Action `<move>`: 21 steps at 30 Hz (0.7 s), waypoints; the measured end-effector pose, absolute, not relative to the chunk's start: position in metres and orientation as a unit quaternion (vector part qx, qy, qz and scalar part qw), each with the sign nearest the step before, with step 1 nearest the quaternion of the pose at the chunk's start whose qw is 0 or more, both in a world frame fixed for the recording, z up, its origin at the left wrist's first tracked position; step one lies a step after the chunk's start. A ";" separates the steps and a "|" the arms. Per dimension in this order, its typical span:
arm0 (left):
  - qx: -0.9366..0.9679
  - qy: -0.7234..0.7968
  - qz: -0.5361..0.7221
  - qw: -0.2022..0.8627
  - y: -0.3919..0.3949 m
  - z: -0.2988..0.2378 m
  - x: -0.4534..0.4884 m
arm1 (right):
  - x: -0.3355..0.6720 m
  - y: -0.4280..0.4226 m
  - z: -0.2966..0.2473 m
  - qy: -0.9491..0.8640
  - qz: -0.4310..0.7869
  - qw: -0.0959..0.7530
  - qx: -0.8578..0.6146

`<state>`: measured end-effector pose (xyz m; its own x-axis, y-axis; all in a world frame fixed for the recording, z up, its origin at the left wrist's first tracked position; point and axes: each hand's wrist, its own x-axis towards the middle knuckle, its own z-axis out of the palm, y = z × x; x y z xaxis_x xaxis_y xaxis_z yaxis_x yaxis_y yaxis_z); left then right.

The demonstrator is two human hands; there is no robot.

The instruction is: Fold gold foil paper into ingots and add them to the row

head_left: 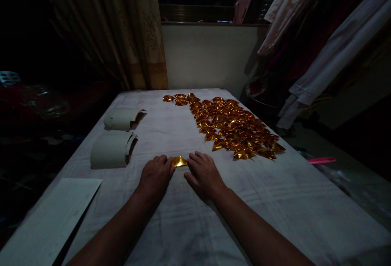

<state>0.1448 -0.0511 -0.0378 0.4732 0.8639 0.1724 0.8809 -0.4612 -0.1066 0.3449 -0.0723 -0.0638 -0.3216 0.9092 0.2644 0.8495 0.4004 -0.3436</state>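
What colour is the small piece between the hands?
The small piece is shiny gold, in the head view.

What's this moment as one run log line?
left hand: at left end of gold foil piece | right hand: at its right end | folded foil pieces: spread at right | curved sheets: at left

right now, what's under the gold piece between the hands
Pale cloth shows around the gold piece, between the left hand and right hand; what lies directly beneath it is covered and cannot be seen.
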 end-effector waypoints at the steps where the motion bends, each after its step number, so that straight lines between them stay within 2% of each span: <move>1: -0.855 -0.508 -0.057 0.091 -0.051 -0.039 0.144 | 0.345 -0.072 -0.064 -0.812 0.071 0.218 -0.537; 10: -0.864 -0.475 -0.139 0.090 -0.050 -0.045 0.136 | 0.342 -0.067 -0.056 -0.800 0.069 0.216 -0.555; 14: -0.848 -0.492 -0.197 0.008 -0.055 -0.045 0.138 | 0.340 -0.065 -0.051 -0.767 0.106 0.262 -0.576; 17: -0.817 -0.536 -0.207 -0.038 -0.055 -0.048 0.139 | 0.336 -0.060 -0.048 -0.742 0.118 0.237 -0.616; 21: -0.821 -0.540 -0.184 0.012 -0.051 -0.050 0.137 | 0.331 -0.055 -0.049 -0.733 0.076 0.198 -0.647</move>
